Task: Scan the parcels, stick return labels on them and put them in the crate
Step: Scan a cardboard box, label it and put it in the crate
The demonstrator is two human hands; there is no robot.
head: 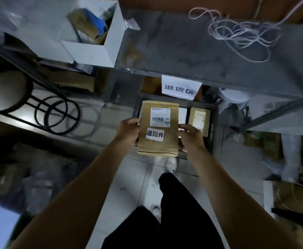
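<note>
I hold one brown parcel (158, 129) flat and face up between both hands, above the near part of a dark crate (212, 126) on the floor. My left hand (129, 131) grips the parcel's left edge, fingers curled under it and thumb on top. My right hand (190, 136) grips the right edge the same way, fingertips lying over the rim.

The parcel carries two stickers: a white barcode label (160, 117) on its far half and, nearer me, a white return label (155, 134) in bold black characters. Both lie flat.

Inside the crate, to the right of the held parcel, lies a second brown parcel (199, 121) with a pale label of its own. A white paper sign (181, 87) hangs from the edge of the grey shelf (183, 51) just beyond the crate.

On the shelf stands an open white box (100, 40) to the far left, and a tangle of pale cord (240, 31) to the far right. A round stool (7, 88) stands on the left.
</note>
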